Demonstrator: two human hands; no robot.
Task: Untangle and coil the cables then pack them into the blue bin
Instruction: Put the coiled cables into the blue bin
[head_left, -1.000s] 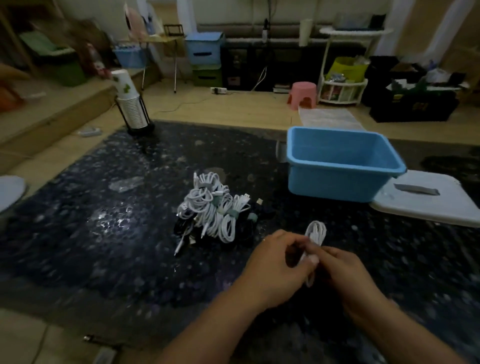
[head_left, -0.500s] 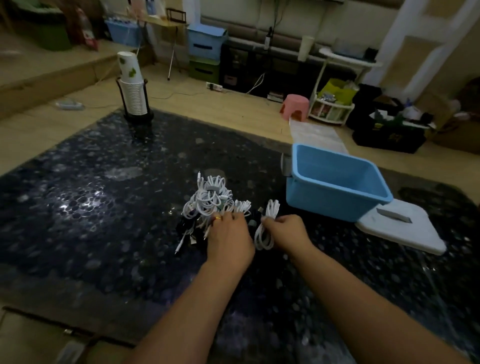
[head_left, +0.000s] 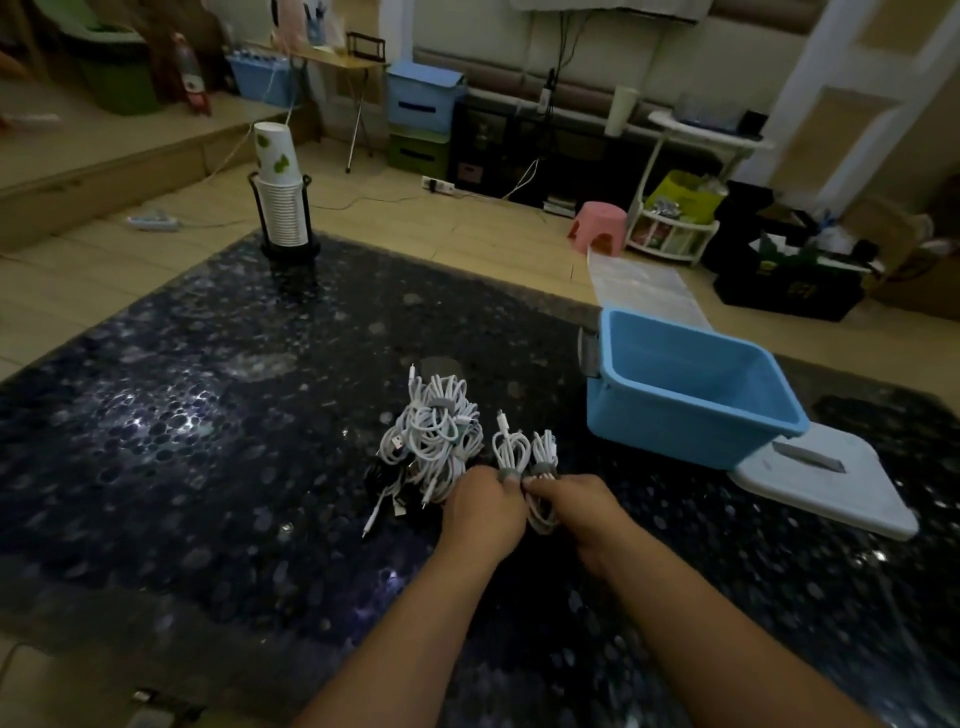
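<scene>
Your left hand grips one coiled white cable at its grey strap, and your right hand grips a second coiled white cable just beside it, so the two bundles stand side by side with their loops rising above your fingers. No brand or writing can be read on the cables; the light is too dim and the plugs too small.

The remaining pile of cables lies just to the left of your left hand on the dark speckled table, white coils on top and a few loose ends trailing toward you.

The blue bin sits to the right, near your hands but apart from them, open side up, with nothing between it and the cables you hold. Its white lid lies flat by the bin's near right corner.

At the far left corner of the table a stack of paper cups stands in a black holder, the top cup printed with green leaves. A pink stool stands on the floor beyond.
</scene>
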